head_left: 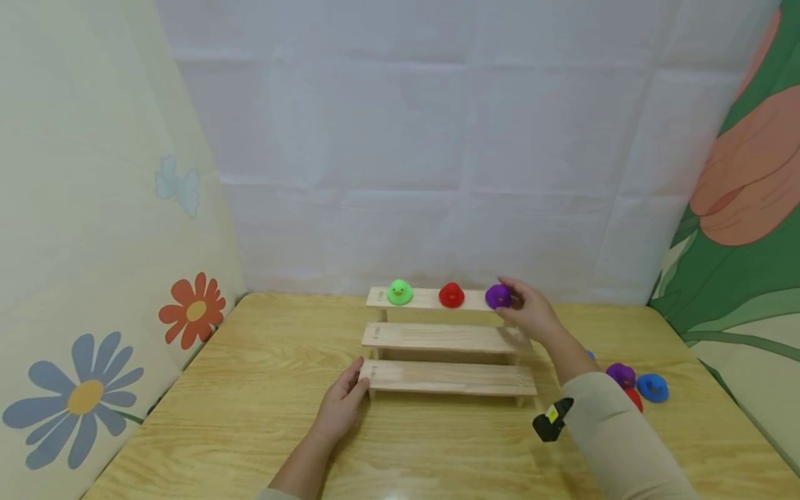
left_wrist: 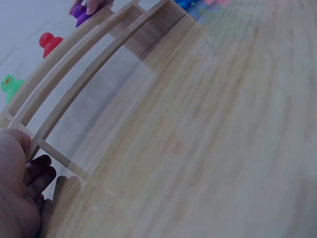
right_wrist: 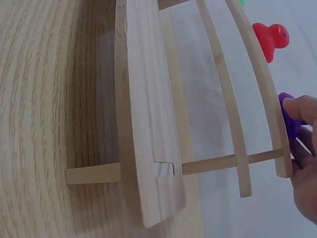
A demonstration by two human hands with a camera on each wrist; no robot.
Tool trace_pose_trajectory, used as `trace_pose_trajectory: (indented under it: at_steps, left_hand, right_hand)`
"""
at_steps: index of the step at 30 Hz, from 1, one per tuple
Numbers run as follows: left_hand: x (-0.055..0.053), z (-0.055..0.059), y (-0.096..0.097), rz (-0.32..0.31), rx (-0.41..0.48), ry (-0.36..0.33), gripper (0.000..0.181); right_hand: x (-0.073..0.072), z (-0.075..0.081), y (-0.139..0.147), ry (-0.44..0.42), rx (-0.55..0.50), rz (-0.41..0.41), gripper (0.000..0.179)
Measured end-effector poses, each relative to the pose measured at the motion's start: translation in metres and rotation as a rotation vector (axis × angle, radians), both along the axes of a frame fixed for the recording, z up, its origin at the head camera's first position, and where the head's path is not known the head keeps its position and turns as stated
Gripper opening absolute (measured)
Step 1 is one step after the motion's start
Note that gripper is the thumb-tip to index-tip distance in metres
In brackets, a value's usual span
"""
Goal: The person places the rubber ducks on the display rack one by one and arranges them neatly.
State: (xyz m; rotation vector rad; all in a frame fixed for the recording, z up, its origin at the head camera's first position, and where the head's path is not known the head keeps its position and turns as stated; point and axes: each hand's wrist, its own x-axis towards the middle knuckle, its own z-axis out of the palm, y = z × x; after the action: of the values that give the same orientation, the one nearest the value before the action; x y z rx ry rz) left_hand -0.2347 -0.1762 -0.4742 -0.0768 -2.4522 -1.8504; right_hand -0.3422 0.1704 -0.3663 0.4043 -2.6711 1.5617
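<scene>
A three-tier wooden stand rises in steps on the table. On its top board sit a green rubber duck, a red rubber duck and, at the right end, a purple rubber duck. My right hand pinches that purple duck between thumb and fingers; the right wrist view shows the thumb against its side. At the lowest board's left end, my left hand holds the stand, thumb on the near side. Its fingers curl below the board in the left wrist view.
To the right, partly behind the right forearm, lie another purple duck, a blue duck and part of a red one. A white cloth hangs behind the table, with flower-patterned cloths at both sides.
</scene>
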Motion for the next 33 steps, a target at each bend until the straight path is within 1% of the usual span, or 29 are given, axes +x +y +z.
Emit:
trace_pose_trajectory:
  at_steps: [4,10,14,21,26,33]
  left_hand:
    - [0.0,-0.001,0.0,0.003,-0.004,-0.003,0.054]
    - [0.0,0.0,0.0,0.009,-0.008,-0.015,0.054]
    - [0.001,0.001,-0.001,0.014,-0.013,-0.017,0.054]
    - [0.001,0.0,-0.001,0.022,-0.017,-0.013,0.053]
    - [0.0,-0.001,-0.001,0.011,-0.016,-0.007,0.053]
    - [0.0,0.001,0.001,0.008,-0.016,-0.008,0.053]
  right_hand:
    - [0.002,-0.002,0.003,0.016,-0.017,-0.005,0.068]
    - [0.009,-0.002,0.011,0.064,0.013,-0.056,0.064]
    - [0.015,-0.003,0.016,0.077,-0.004,-0.072,0.062]
    - [0.031,-0.009,0.036,0.063,0.011,-0.109,0.063]
    - [0.042,-0.014,0.051,0.068,-0.004,-0.135,0.062]
    - [0.053,-0.022,0.071,0.039,0.012,-0.207,0.064]
